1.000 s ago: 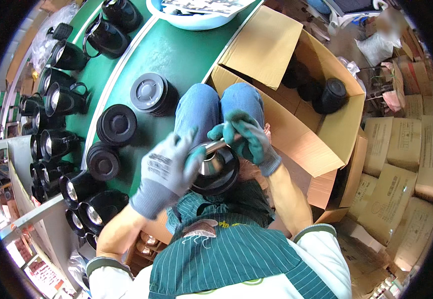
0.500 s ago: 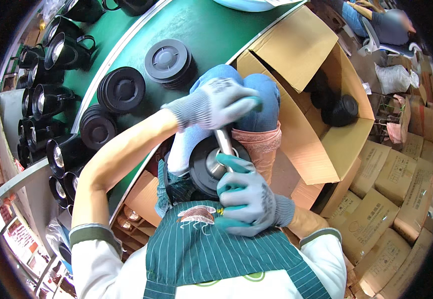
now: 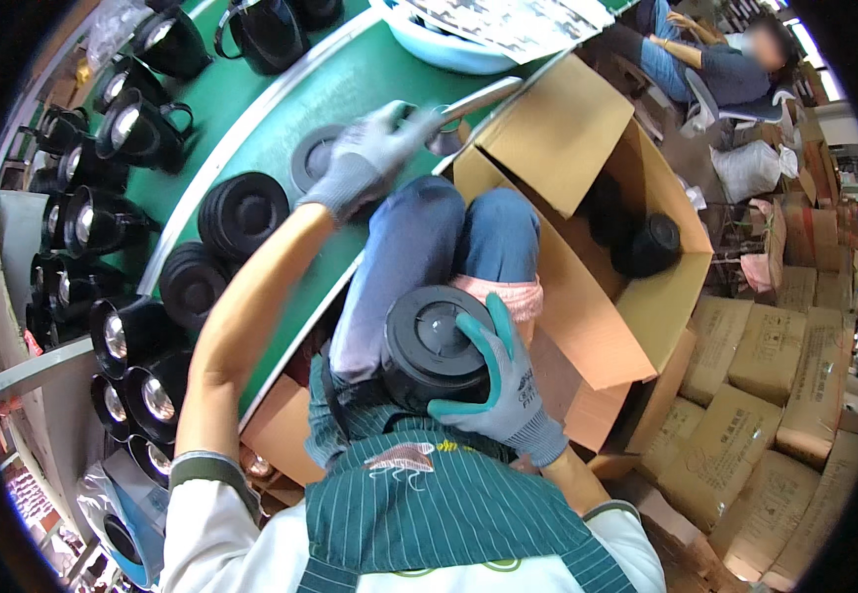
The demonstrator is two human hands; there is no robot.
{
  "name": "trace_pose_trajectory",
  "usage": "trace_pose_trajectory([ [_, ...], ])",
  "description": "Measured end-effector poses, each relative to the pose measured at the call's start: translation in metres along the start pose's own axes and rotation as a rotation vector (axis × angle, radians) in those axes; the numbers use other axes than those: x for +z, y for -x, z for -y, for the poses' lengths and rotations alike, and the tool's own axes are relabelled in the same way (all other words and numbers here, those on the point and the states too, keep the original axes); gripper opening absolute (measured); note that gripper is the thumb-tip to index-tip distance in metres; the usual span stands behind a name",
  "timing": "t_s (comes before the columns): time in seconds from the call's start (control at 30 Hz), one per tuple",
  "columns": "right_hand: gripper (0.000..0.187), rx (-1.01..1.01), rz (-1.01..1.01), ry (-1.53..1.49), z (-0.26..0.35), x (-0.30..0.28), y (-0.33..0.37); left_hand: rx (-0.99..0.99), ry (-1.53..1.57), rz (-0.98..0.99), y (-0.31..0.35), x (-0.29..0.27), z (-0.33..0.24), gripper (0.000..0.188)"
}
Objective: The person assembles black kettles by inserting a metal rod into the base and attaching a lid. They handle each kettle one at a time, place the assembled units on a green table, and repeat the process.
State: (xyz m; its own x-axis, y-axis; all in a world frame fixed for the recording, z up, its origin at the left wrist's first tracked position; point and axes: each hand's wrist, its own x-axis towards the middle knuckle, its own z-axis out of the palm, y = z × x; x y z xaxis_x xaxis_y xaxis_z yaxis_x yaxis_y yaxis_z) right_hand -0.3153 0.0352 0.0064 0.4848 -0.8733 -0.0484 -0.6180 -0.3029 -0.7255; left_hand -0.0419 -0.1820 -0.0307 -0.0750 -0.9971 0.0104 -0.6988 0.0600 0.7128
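My left hand (image 3: 374, 148), in a grey knit glove, is stretched out over the green table and gripped round a silver metal tool (image 3: 483, 99) with a long bar and a rounded part below. Motion smears the tool, so its exact kind does not show. In my lap stands a round black pot (image 3: 434, 341) with a ridged disc on top. My right hand (image 3: 508, 390), gloved in grey and teal, clasps its right side, thumb and fingers spread round the rim. Beside my left wrist lie stacked black discs (image 3: 312, 158), partly covered by the hand.
Two more stacks of black discs (image 3: 246, 212) stand on the green table (image 3: 281, 119). Black handled jugs (image 3: 137, 128) line its left side. At the back is a blue basin (image 3: 449, 49). An open carton (image 3: 547, 287) holds black pieces; sealed cartons (image 3: 725, 435) and a seated person (image 3: 735, 69) are right.
My left hand has lifted the metal tool off the pot and carried it away toward the table's far right edge. My right hand has shifted from the tool to the pot's side.
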Motion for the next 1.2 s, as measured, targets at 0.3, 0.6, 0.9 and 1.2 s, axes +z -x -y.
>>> trace_pose_trajectory([
  [0.3, 0.088, 0.002, -0.148, -0.283, 0.013, -0.016, -0.008, -0.400, -0.339, -0.009, -0.069, 0.067, 0.005, 0.068],
  [0.6, 0.067, 0.121, -0.535, -1.366, -0.047, -0.072, -0.068, 0.328, -0.144, -0.293, 0.020, -0.044, -0.028, 0.061],
  [0.9, 0.060, 0.088, 0.265, -1.841, -0.014, 0.013, -0.282, 0.697, -0.167, -0.708, 0.084, -0.117, 0.007, 0.124],
  [1.2, 0.063, 0.575, 0.466, -1.494, 0.037, 0.055, -0.418, 0.260, -0.428, -0.507, -0.013, -0.193, 0.074, 0.075],
])
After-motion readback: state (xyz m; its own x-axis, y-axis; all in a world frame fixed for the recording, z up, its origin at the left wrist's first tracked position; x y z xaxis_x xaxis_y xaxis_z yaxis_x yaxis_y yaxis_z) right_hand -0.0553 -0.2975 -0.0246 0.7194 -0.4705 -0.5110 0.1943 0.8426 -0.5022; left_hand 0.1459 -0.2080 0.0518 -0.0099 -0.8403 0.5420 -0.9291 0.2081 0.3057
